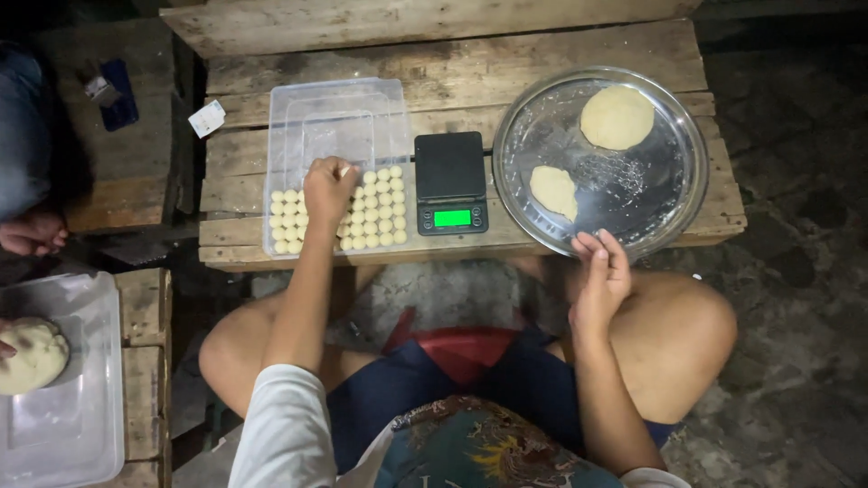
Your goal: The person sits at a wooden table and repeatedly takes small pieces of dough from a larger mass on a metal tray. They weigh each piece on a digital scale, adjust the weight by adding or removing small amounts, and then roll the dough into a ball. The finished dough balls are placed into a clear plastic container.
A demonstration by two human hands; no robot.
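Pale dough balls [378, 210] are seen packed in rows along the near end of a clear plastic tray [336, 113], which is set on a low table of rough wooden planks [452, 68]. The left hand [327, 188] is lowered over the rows, fingers curled together, and one small ball is pinched at the fingertips [344, 169] just above the others. A small black digital scale [450, 182] with a lit green display is placed just beside the tray, on its right. A round metal platter [665, 194] is set to the right of the scale, with one rounded dough lump [617, 117] and one smaller flattened piece [553, 191] lying apart on it. The right hand [599, 274] is held at the platter's near rim, fingers loosely bent together; whether the rim is touched cannot be told, and nothing is seen gripped. At the far left, a second clear tray [90, 398] with a large dough mass [34, 354] is partly shown, with another person's hand [32, 233] near it.
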